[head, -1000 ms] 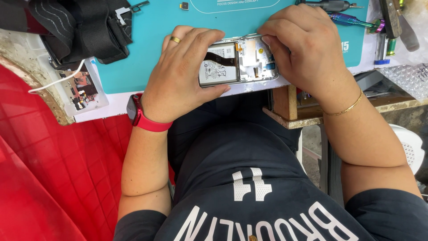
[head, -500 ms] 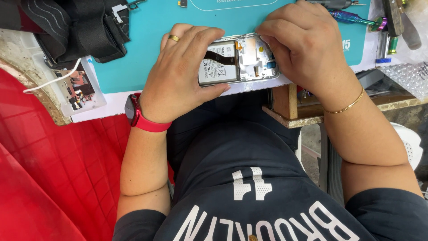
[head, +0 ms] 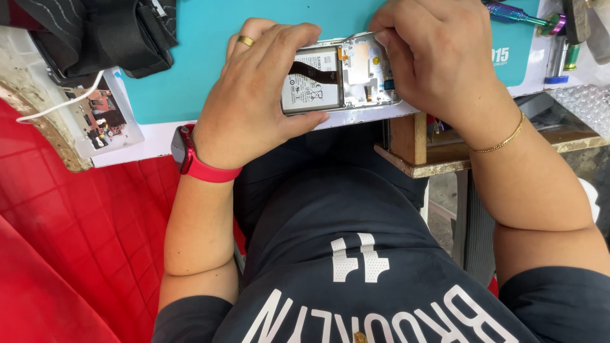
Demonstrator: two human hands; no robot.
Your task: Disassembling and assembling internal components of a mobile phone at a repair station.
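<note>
Both hands clamped on opened phone [head: 340, 76] at upper centre: left hand [head: 254, 101] gripping battery end, right hand [head: 438, 57] pinching top end, over teal mat [head: 190, 70].

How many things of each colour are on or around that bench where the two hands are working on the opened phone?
Teal: 1, the work mat
Red: 2, the wrist band and the cloth
Gold: 2, the ring and the bracelet
Black: 1, the bag
Silver: 1, the opened phone held by the left hand and right hand
Total: 7
</note>
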